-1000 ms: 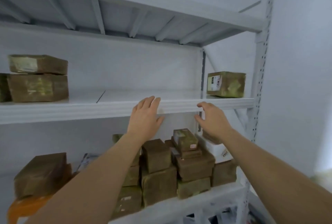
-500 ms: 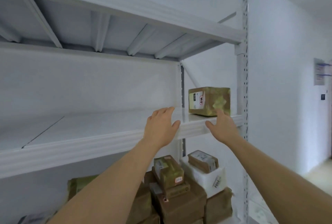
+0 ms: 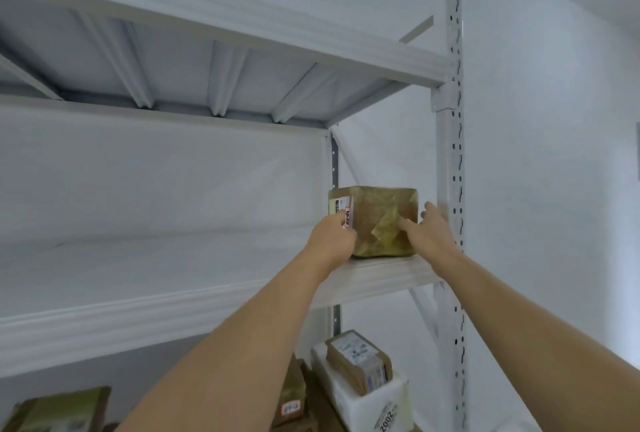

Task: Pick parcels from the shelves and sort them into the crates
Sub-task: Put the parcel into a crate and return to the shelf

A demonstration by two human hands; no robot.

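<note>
I am facing the rack (image 3: 450, 161), its white upright running top to bottom at my two o'clock. The shelf (image 3: 214, 296) I am reaching to is crossing the view from nine o'clock toward three, bare along most of its length. The box (image 3: 379, 220) is sitting at its far right end, close by the upright, wrapped in brownish-yellow tape with a label on its left face. Its long axis is lying across me, left to right, so its two short ends are facing my two hands.

My left hand (image 3: 334, 241) is pressing against the box's left end, at its nine o'clock, fingers curling over the labelled face. My right hand (image 3: 427, 230) is lying at its three o'clock, fingers spread and touching the front and right edge; I cannot tell whether the thumb is behind it. Both are equally near, one per side.

I am judging that the box is not yet lifted, since its base is lying flat on the shelf. Squeezing inward and drawing it toward six o'clock looks like what the lift is calling for.

Lower, at five o'clock, a small parcel (image 3: 360, 359) is resting on a white one (image 3: 374, 404).
</note>
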